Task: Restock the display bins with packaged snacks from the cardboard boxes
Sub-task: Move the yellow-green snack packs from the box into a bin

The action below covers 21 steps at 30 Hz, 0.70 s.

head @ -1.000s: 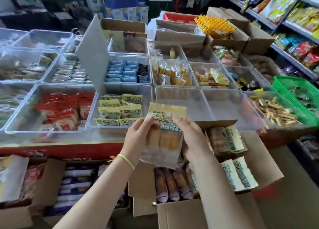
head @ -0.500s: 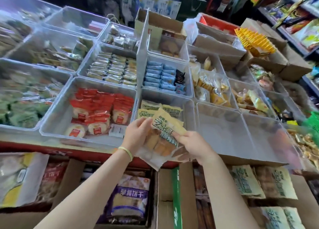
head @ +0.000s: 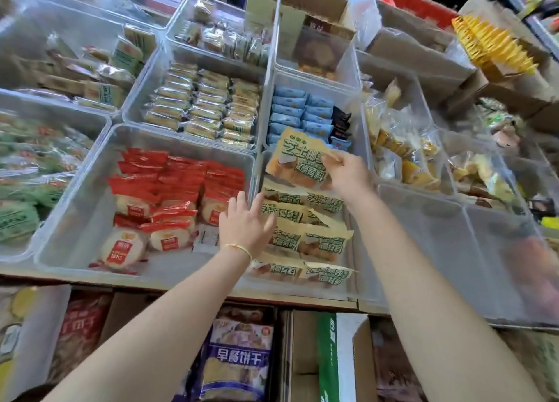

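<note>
My right hand (head: 348, 174) pinches a yellow snack packet with green lettering (head: 295, 158) by its right edge, holding it over the far end of a clear display bin (head: 357, 244). Several packets of the same kind (head: 305, 235) lie in rows inside that bin. My left hand (head: 245, 223) hovers with fingers spread at the bin's left wall, fingertips touching the nearest packets. A cardboard box (head: 305, 356) with a green-striped flap sits below the counter edge.
Left of the target bin, a clear bin holds red-wrapped round cakes (head: 157, 202). Behind are bins of blue packets (head: 299, 111) and tan bars (head: 205, 105). An unfilled clear bin (head: 423, 250) stands to the right. Purple biscuit bags (head: 239, 359) sit below the counter.
The view tilted down toward the bins. Both hands held the packet before; now my left hand has let go and reaches into the bin, while my right hand carries the packet farther over it.
</note>
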Each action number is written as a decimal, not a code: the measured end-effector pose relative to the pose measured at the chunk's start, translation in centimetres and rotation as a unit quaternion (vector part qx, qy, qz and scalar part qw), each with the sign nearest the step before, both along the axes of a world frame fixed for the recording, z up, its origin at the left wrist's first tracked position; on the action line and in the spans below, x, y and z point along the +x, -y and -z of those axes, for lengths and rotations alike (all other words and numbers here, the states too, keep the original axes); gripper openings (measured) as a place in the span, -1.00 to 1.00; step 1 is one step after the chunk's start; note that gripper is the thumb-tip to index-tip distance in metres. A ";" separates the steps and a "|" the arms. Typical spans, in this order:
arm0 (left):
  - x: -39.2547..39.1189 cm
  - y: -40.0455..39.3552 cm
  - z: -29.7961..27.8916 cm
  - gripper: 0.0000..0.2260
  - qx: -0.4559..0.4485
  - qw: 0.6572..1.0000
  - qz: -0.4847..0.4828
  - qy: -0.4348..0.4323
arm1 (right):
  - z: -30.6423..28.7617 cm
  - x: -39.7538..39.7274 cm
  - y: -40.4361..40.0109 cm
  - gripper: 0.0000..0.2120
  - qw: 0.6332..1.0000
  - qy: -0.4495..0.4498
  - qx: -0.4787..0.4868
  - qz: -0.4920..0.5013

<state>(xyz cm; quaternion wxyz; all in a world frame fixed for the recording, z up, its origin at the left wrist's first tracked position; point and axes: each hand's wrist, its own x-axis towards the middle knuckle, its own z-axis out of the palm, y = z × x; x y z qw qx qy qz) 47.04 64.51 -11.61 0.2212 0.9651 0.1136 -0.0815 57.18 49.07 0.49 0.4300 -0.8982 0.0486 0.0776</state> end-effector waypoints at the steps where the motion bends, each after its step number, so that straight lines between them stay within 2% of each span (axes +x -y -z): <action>1: 0.1 0.1 0.3 -0.42 0.019 1.000 0.001 0.006 | 1.0 1.1 -0.5 -0.68 1.000 -0.021 -0.013 -0.011; 6: 0.3 0.0 1.0 -0.41 0.030 0.999 0.002 0.023 | 5.2 3.2 -2.9 -0.70 0.996 -0.052 -0.072 -0.018; 8: 0.4 0.1 1.0 -0.42 0.024 0.999 0.002 0.021 | 5.9 2.8 -3.4 -0.51 0.996 -0.053 -0.056 -0.034; 10: 0.4 0.1 0.9 -0.42 0.020 1.000 0.001 0.016 | 6.0 2.2 -3.6 -0.33 0.994 -0.039 -0.085 -0.059; 13: 0.5 0.1 0.8 -0.42 0.018 1.000 0.000 0.013 | 6.1 2.2 -3.8 -0.40 0.985 -0.021 -0.158 -0.070; 21: 0.4 0.3 1.0 -0.44 0.004 1.000 -0.011 0.023 | 7.5 2.3 -4.4 -0.51 0.973 -0.019 -0.216 -0.081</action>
